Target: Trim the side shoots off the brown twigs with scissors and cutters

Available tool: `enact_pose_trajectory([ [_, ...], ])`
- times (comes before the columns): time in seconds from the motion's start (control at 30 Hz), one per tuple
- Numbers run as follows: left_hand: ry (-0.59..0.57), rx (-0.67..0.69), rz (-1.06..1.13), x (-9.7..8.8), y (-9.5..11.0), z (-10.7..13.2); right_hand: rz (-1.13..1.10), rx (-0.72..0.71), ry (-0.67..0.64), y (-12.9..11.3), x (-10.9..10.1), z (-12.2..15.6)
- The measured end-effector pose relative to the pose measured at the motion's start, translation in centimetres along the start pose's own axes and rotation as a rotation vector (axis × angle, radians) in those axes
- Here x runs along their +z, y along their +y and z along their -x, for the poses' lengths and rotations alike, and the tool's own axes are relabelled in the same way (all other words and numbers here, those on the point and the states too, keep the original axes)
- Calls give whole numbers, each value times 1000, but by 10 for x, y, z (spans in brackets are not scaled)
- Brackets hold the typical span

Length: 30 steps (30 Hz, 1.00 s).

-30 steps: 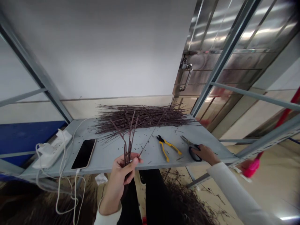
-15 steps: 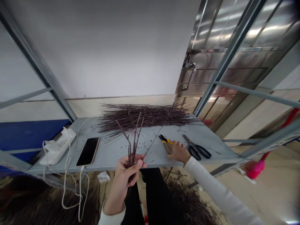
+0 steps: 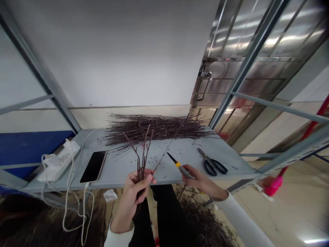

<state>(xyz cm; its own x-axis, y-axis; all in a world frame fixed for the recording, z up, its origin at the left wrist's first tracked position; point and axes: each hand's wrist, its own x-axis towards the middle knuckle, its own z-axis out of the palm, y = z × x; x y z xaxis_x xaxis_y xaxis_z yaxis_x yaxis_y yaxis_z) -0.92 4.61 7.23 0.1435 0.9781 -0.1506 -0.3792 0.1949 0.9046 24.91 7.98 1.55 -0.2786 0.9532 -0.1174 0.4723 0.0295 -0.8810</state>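
Observation:
My left hand (image 3: 135, 192) is closed around a few brown twigs (image 3: 144, 156), which fork upward above the fingers. One long thin twig (image 3: 164, 154) slants from that hand up to the right, toward the pile. Off the shelf, my right hand (image 3: 197, 180) grips pliers (image 3: 179, 166) by their yellow and grey handles. Their dark jaws point up and left, apart from the twigs, and look closed. A big pile of twigs (image 3: 154, 128) lies along the back of the grey shelf (image 3: 123, 175). Scissors (image 3: 211, 162) with black handles lie right of my right hand.
A phone (image 3: 93, 166) on a white cable lies at the left, beside a white power strip (image 3: 60, 161). Twig scraps dot the shelf. Metal posts (image 3: 239, 79) frame it. More twigs (image 3: 213, 221) and crumpled paper (image 3: 110, 195) are on the floor below.
My right hand has picked the pliers up off the shelf and turned them toward the left hand. The left hand still holds the twigs.

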Motion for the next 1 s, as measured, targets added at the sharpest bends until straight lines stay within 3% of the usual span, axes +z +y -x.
enact_pose_trajectory([
  [0.17, 3, -13, -4, 3, -4, -6, -184, -104, -162, -32, 8, 25],
  [0.47, 25, -39, -7, 4, -10, -9, -271, -175, -337, -43, 7, 32],
  [0.9, -28, -134, -25, 8, -10, -10, -136, -244, -251, -52, 3, 27],
  [1.0, -21, -134, -41, 7, -10, -10, -30, -248, -168, -54, 4, 25],
])
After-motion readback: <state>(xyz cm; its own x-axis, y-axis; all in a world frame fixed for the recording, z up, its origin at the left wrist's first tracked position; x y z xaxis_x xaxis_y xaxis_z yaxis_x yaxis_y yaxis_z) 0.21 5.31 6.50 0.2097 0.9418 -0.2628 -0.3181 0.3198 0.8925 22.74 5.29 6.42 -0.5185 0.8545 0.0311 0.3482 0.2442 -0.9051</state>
